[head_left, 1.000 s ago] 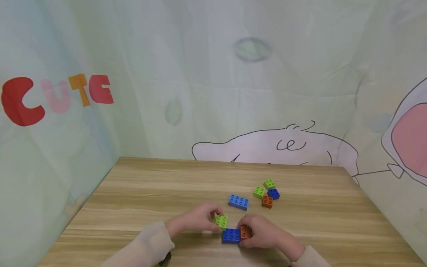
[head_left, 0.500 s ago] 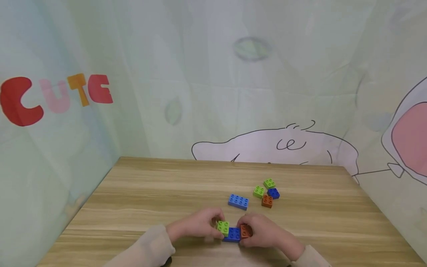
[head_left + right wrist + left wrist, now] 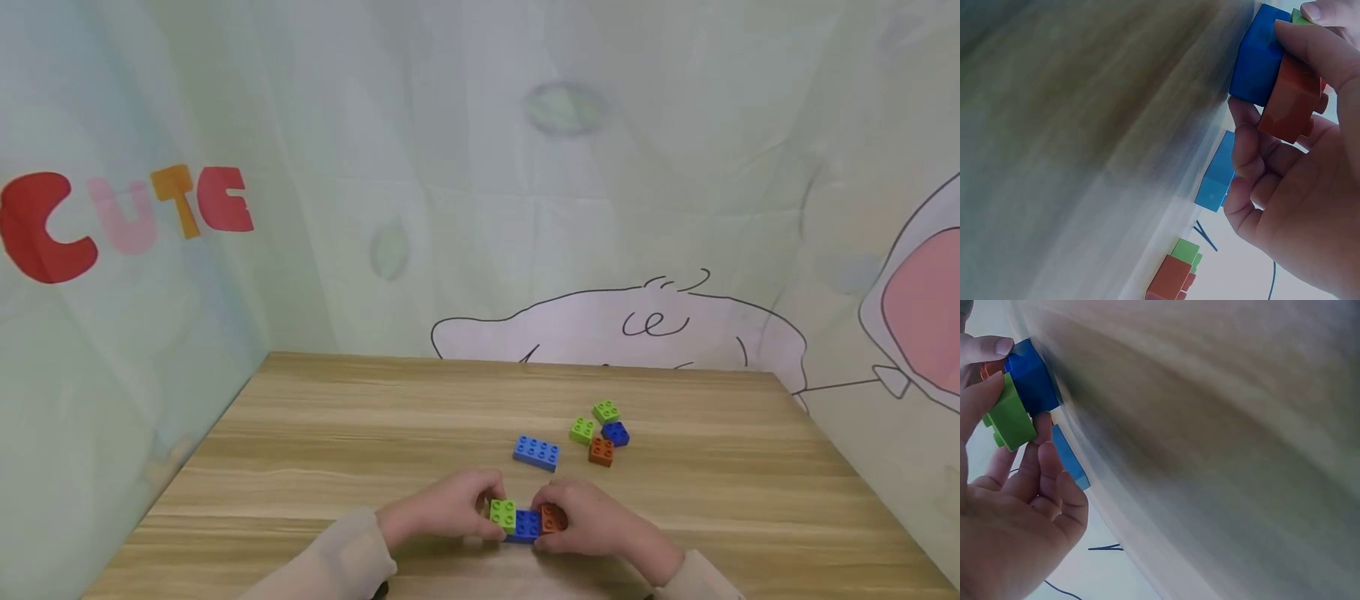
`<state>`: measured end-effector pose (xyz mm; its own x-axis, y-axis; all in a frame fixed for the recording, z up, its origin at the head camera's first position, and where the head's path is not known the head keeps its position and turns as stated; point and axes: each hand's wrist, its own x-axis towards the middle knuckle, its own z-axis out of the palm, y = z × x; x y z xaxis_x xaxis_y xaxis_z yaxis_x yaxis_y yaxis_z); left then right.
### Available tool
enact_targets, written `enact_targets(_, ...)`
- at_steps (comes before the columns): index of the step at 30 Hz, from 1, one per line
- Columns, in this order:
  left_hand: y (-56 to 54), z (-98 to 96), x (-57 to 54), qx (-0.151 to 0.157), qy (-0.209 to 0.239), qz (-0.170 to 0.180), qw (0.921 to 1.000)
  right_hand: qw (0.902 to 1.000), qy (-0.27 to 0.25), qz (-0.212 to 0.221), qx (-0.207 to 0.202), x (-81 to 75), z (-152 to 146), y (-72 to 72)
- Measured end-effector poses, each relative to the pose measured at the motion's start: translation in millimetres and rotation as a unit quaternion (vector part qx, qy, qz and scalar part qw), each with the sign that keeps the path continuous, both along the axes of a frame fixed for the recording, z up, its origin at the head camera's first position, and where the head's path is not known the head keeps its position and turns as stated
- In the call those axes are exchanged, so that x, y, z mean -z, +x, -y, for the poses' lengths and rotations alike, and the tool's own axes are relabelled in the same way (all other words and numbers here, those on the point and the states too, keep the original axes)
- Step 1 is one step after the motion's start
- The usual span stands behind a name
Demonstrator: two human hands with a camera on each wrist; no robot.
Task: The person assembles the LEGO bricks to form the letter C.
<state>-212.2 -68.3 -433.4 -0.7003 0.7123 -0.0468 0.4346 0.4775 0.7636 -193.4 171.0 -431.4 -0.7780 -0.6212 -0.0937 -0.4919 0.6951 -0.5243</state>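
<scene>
A dark blue building brick (image 3: 528,527) lies near the front of the table, with an orange brick (image 3: 551,519) on its right end. My left hand (image 3: 455,505) pinches a light green brick (image 3: 502,516) between thumb and fingers, over the blue brick's left end. In the left wrist view the green brick (image 3: 1010,415) sits against the studded side of the blue brick (image 3: 1034,378); whether it is fully pressed down I cannot tell. My right hand (image 3: 592,517) grips the orange brick, its thumb reaching onto the blue brick (image 3: 1260,59) in the right wrist view.
A longer light blue brick (image 3: 536,452) lies just beyond the hands. Further right are two green bricks (image 3: 582,430), a small dark blue brick (image 3: 616,433) and another orange brick (image 3: 601,451). A printed curtain (image 3: 480,208) stands behind the wooden table (image 3: 360,417).
My left hand has brought the green brick toward me and right, from behind the blue brick's left corner onto its left end. The right hand keeps its grip nearly in place.
</scene>
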Motion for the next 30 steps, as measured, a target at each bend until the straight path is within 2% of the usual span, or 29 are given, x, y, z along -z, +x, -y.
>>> enact_targets(6,-1.4,-0.3,0.1,0.0,0.005,0.015,0.9999,1.0,-0.003,0.004,0.0,-0.2,0.8,-0.1)
enact_targets(14,-1.5,-1.0,0.4,0.006,0.005,0.013,0.9999,1.0,0.004,0.007,0.005,-0.3,1.7,-0.1)
enact_targets(30,-2.6,-2.7,2.6,0.008,0.017,0.033,0.9993,0.9997,-0.001,0.02,0.012,2.5,2.1,-1.8)
